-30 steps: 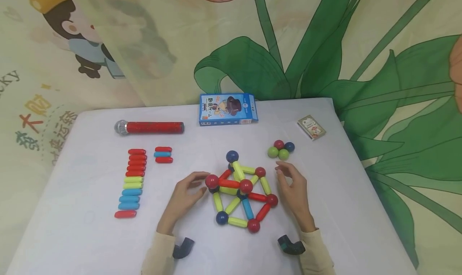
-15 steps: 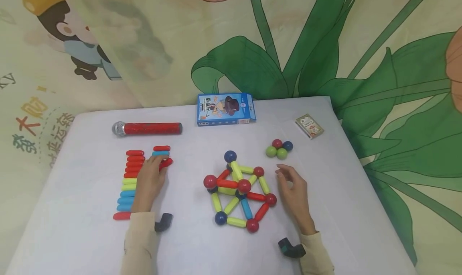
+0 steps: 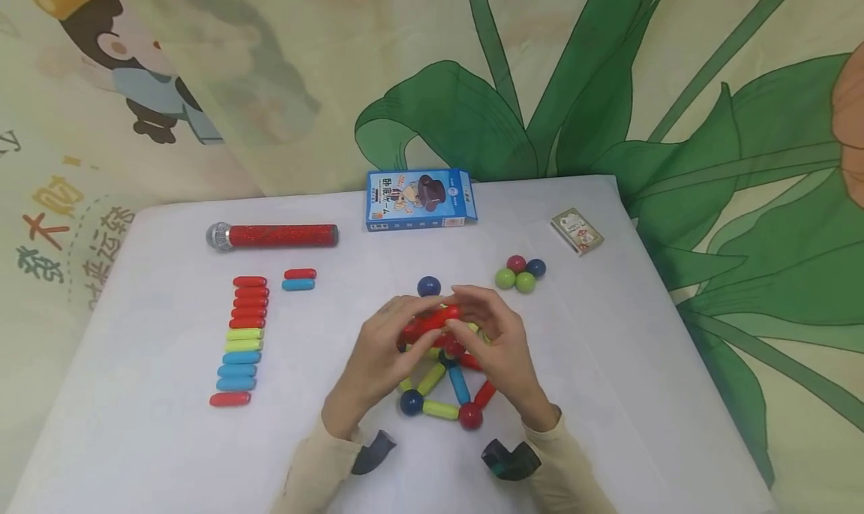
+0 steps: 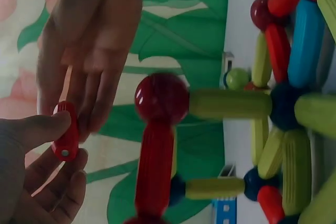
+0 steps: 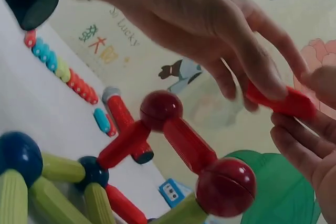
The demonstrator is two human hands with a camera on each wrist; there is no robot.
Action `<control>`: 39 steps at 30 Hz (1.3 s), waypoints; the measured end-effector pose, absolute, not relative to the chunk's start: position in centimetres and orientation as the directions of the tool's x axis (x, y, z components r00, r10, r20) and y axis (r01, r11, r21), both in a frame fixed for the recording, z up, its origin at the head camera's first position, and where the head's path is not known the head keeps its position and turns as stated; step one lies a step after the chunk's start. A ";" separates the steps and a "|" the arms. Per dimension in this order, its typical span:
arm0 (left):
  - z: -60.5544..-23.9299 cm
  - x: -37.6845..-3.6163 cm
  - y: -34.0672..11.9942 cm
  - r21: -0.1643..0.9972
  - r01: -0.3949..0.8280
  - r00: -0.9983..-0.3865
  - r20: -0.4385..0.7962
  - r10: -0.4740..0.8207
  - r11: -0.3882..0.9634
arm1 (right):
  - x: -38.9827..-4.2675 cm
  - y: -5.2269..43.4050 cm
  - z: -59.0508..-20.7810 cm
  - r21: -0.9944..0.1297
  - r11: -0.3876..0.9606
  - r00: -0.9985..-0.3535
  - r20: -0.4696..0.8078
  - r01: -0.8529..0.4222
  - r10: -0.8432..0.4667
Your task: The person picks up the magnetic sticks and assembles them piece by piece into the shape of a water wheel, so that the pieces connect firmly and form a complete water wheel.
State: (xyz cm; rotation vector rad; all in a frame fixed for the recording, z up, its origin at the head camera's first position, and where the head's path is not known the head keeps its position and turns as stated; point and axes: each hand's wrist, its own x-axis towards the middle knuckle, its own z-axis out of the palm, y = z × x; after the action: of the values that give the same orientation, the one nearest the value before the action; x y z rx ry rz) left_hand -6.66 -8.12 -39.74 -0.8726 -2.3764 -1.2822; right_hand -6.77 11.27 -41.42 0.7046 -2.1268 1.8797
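Both hands meet above a frame of magnetic rods and balls point(image 3: 441, 410). The left hand point(image 3: 381, 349) pinches a red magnetic rod point(image 3: 435, 320) between thumb and fingers; one end shows a pale metal dot in the left wrist view point(image 4: 64, 152). At the rod's other end, the thumb and fingers of the right hand point(image 3: 502, 345) hold it too, as the right wrist view shows point(image 5: 315, 153). Below the hands, the frame's upper red rod point(image 5: 190, 145) joins two red balls point(image 5: 227, 186). In the head view the hands hide much of the frame's upper part.
To the left lies a column of red, yellow-green and blue rods point(image 3: 243, 345), with a red and a blue rod point(image 3: 299, 284) beside it. Several loose balls point(image 3: 525, 282) sit at the right. Behind are a red microphone point(image 3: 283, 235), a blue box point(image 3: 421, 199) and a small box point(image 3: 577, 231).
The left hand went from beside the frame to the short rod stack, took the lowest red rod there, and carried it right over the frame. The right hand moved in to meet it.
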 end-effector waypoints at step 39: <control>-47.6 -12.7 -22.8 0.474 -0.031 -0.984 0.142 -0.111 0.880 | -8.2 15.7 -44.9 -0.987 0.158 -0.999 0.014 -0.008 0.036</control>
State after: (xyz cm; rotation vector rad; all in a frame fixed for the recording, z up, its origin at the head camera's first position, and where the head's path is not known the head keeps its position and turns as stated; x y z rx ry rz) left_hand -12.68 -22.76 -47.64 0.1096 -2.8850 -0.7240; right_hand -8.19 15.70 -44.93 -0.0282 -2.3639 2.0170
